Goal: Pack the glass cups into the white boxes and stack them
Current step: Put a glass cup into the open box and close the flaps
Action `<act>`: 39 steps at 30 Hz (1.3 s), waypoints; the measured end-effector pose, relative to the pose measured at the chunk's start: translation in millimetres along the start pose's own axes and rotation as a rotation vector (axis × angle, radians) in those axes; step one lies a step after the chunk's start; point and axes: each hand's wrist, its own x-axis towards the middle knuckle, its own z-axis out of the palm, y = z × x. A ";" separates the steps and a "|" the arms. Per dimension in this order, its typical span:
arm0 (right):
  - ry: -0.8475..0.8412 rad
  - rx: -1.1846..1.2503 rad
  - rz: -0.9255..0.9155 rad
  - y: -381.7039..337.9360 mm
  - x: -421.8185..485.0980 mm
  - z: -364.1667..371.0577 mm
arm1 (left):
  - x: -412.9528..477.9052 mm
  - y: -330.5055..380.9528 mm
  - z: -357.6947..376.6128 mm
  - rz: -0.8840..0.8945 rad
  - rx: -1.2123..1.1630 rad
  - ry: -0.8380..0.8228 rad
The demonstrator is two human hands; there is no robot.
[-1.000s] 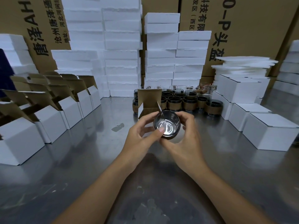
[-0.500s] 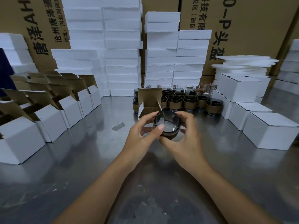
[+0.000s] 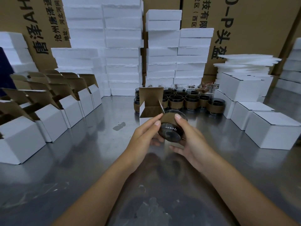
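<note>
Left hand (image 3: 144, 136), right hand (image 3: 193, 140) around glass cup (image 3: 169, 130)

place: packing area of a warehouse or small factory
backdrop: big printed shipping cartons (image 3: 254, 30), white foam blocks (image 3: 122, 54) stacked high
surface: steel desk (image 3: 91, 160)
boxes: rows of open white boxes (image 3: 70, 110), closed white boxes (image 3: 275, 132)
stock: batch of sleeved glass cups (image 3: 192, 100)

A steel table (image 3: 91, 160) fills the foreground, with a small dull smudge (image 3: 119, 126) on it left of its middle. Along the table's far edge stand tall stacks of white foam blocks (image 3: 122, 46), and behind them brown cartons (image 3: 254, 30) printed with black characters. Toward the table's far right lies a heap of thin foam sheets (image 3: 247, 62); a dark blue shape (image 3: 4, 70) shows at its far left
</note>
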 end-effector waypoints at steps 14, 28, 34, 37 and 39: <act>-0.044 0.043 0.101 -2.5 2.5 -2.2 | -0.7 -1.1 1.3 0.077 0.071 -0.001; 0.107 -0.100 -0.392 1.7 -0.1 0.3 | 1.8 -0.5 -0.2 0.043 0.008 0.067; 0.057 -0.249 -0.525 9.9 2.7 -2.4 | 2.2 2.2 -1.1 0.054 -0.040 0.120; 0.056 -0.289 -0.558 12.0 2.0 -1.8 | 2.8 3.2 -1.9 0.061 -0.039 0.142; 0.061 -0.324 -0.601 12.5 -0.3 0.4 | 3.8 2.4 -2.2 0.066 0.012 0.205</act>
